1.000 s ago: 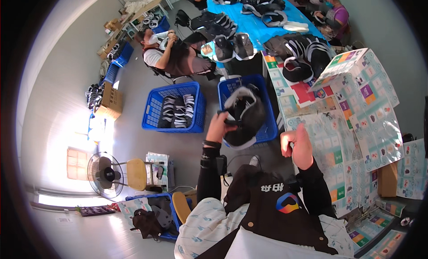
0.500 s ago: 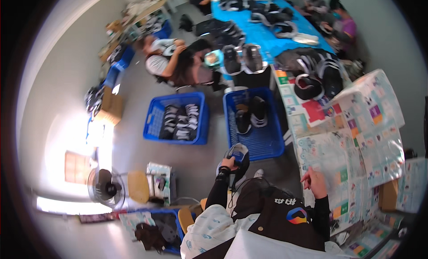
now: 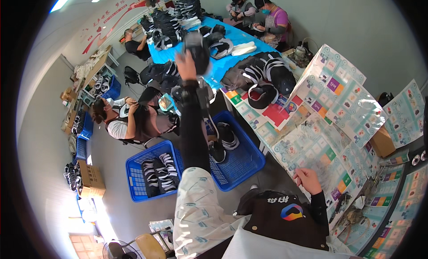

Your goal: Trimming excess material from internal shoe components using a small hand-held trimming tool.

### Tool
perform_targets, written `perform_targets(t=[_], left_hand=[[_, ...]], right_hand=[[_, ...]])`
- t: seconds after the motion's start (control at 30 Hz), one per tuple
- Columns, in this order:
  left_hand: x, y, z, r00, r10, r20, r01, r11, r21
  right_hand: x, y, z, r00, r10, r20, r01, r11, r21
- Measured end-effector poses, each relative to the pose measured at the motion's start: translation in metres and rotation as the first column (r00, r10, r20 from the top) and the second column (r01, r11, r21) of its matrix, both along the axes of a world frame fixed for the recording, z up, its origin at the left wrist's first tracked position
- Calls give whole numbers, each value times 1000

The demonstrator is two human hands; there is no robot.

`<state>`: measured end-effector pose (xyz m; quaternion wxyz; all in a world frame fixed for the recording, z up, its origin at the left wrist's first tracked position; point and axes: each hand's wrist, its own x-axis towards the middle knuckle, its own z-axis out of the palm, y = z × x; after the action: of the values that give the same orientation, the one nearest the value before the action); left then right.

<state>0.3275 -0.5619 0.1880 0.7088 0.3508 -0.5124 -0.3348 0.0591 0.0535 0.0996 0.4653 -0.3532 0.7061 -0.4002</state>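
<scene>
My left arm [image 3: 191, 125] reaches far out toward the blue-covered table. My left hand [image 3: 186, 66] grips a dark shoe [image 3: 197, 51], blurred by motion, just above that table's near edge. Several black-and-grey shoes [image 3: 214, 48] lie around it on the blue cover [image 3: 236, 59]. My right hand [image 3: 307, 180] is at the near edge of the side table, its fingers loosely curled, and nothing shows in them. Beneath my left forearm stands a blue basket [image 3: 240, 170] with black-and-white shoes [image 3: 227, 136] in its far part.
Another blue basket [image 3: 133, 187] holds several striped shoes [image 3: 160, 172]. A seated co-worker [image 3: 118, 121] works left of my arm; more people [image 3: 274, 20] sit beyond the blue table. A patterned sheet [image 3: 325, 156] covers the side table, with a black-and-grey shoe pile [image 3: 272, 74] at its far end.
My left hand has swung from beside the near blue basket up and away to the blue table, carrying the shoe. My right-hand fingers have curled in. The whole view has shifted.
</scene>
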Motion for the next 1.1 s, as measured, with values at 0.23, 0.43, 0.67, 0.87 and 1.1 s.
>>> perform_targets(t=[0.23,0.43,0.67,0.87,1.1], left_hand=[[29,189,143,857,424,291,-193,790,-582],[83,273,-223,508,40,861,-19,999,-36],[245,584,-480,588,-724,359,-305,213,928],[264,762,-430,888,-437,142,-265,-235,935],[226,709,-420,740,-546,393,-223,352,909]], right_hand=[[20,-46,18,987,160,-17,-160,987,-30],[31,-107,11,928,372,18,-370,927,-65],[49,-190,1,755,654,37,-646,753,-122],[66,-246,-18,596,802,34,-789,593,-161],[75,-282,-32,541,838,78,-826,546,-136]])
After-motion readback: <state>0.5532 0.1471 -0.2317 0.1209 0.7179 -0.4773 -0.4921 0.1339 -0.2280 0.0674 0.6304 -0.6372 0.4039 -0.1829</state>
